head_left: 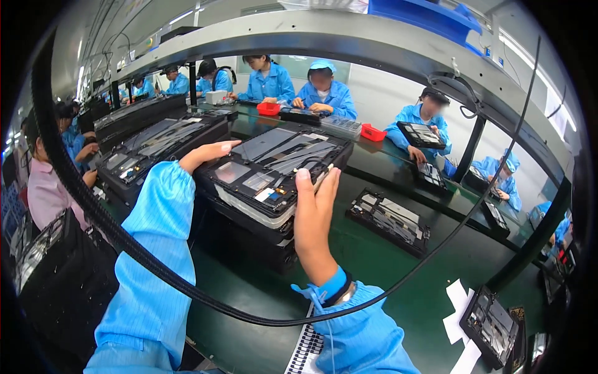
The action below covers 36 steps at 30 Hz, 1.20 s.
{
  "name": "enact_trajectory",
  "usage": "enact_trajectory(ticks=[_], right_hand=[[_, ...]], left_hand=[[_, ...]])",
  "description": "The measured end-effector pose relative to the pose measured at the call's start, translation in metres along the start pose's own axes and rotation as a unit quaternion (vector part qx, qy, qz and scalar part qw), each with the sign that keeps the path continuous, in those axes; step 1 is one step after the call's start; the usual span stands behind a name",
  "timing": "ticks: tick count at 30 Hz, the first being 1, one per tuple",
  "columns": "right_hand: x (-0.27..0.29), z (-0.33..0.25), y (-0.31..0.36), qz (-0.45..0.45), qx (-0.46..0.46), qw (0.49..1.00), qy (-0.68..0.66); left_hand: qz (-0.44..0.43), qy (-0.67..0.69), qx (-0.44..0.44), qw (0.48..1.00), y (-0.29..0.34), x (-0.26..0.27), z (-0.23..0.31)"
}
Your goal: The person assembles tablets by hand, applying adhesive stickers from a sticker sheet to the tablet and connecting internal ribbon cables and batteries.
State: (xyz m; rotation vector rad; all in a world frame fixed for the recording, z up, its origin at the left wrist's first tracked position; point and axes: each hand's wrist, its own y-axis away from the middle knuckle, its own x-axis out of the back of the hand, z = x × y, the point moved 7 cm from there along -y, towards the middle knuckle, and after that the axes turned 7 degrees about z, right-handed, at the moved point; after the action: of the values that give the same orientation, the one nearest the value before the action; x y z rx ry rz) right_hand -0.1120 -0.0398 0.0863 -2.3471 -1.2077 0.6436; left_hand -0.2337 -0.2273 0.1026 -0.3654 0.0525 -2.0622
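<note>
A stack of black trays (283,215) sits in front of me, its top tray holding flat electronic device parts (268,146) with grey panels and strips. My left hand (208,154) grips the stack at its left side, thumb lying along the top edge and the other fingers hidden. Against the right side presses my right hand (316,218), its thumb over the rim and its fingers stretched along the wall. Both hands hold the stack between them. A pale band shows between the upper trays at the front.
Another stack of trays (152,146) stands to the left. A single tray of parts (389,221) lies on the green bench (349,283) at right. A black cable (249,319) loops across in front of me. Overhead runs a metal shelf (299,28). Several co-workers in blue sit beyond.
</note>
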Motion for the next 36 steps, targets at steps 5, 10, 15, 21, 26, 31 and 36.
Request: enact_trajectory(ticks=[5, 10, 15, 21, 26, 31, 36], right_hand=[[-0.001, 0.026, -0.025, 0.001, 0.01, 1.0, -0.024], [0.036, 0.033, -0.03, -0.029, -0.007, 0.999, -0.035], [0.223, 0.074, -0.057, 0.108, 0.01, 0.918, 0.382], [0.33, 0.147, -0.078, 0.144, -0.079, 0.858, 0.486], [0.307, 0.155, -0.079, 0.094, -0.072, 0.821, 0.559], [0.303, 0.161, -0.08, 0.058, -0.142, 0.784, 0.602], [0.3, 0.163, -0.091, 0.153, -0.149, 0.776, 0.594]], left_hand=[[0.064, 0.135, 0.011, 0.989, 0.001, -0.017, 0.0], [0.186, 0.035, -0.116, 0.975, 0.036, 0.005, 0.025], [0.377, -0.062, -0.286, 0.879, 0.168, -0.093, 0.005], [0.067, -0.286, -0.379, 0.878, 0.064, -0.274, 0.014], [0.229, -0.321, -0.218, 0.893, -0.122, -0.282, -0.061], [0.161, -0.498, 0.021, 0.852, -0.178, -0.259, -0.107], [0.06, -0.415, 0.055, 0.906, -0.173, -0.289, -0.1]])
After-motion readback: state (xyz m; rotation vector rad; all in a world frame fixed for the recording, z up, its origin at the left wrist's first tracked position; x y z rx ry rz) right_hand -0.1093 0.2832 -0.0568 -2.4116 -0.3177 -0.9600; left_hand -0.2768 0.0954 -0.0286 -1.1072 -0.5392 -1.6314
